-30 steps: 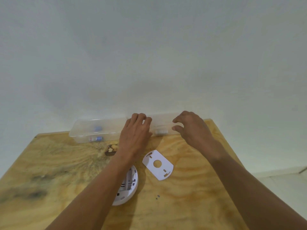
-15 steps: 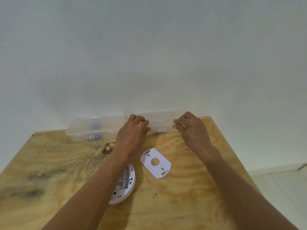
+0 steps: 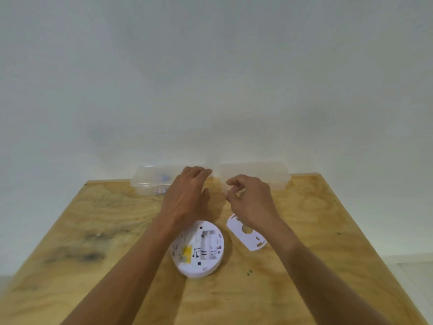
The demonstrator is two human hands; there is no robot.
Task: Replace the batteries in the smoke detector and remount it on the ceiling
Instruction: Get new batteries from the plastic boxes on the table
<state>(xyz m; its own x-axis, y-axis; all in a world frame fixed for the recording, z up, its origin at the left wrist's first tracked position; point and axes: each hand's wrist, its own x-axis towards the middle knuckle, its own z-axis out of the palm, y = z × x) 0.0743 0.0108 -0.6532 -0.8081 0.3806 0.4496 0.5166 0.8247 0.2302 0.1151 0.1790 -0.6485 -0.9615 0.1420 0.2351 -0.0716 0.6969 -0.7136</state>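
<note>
The white smoke detector [image 3: 199, 248] lies back-up on the wooden table [image 3: 93, 231], its battery bay exposed. Its white mounting plate [image 3: 248, 238] lies just to the right, partly under my right wrist. Two clear plastic boxes stand at the table's far edge: the left box [image 3: 152, 181] holds blue-ended batteries, and the contents of the right box [image 3: 260, 173] are unclear. My left hand [image 3: 187, 198] reaches flat, its fingertips at the gap between the boxes. My right hand [image 3: 250, 200] hovers in front of the right box, fingers loosely curled, nothing visible in them.
A plain white wall rises directly behind the table. Two tiny dark screws [image 3: 249, 272] lie on the wood right of the detector. The table's right edge drops to a light floor [image 3: 412, 277].
My right hand has pulled back from the right box and its fingers have come apart. My left hand stretched out flatter. The view tilted, so the detector's back now shows fully.
</note>
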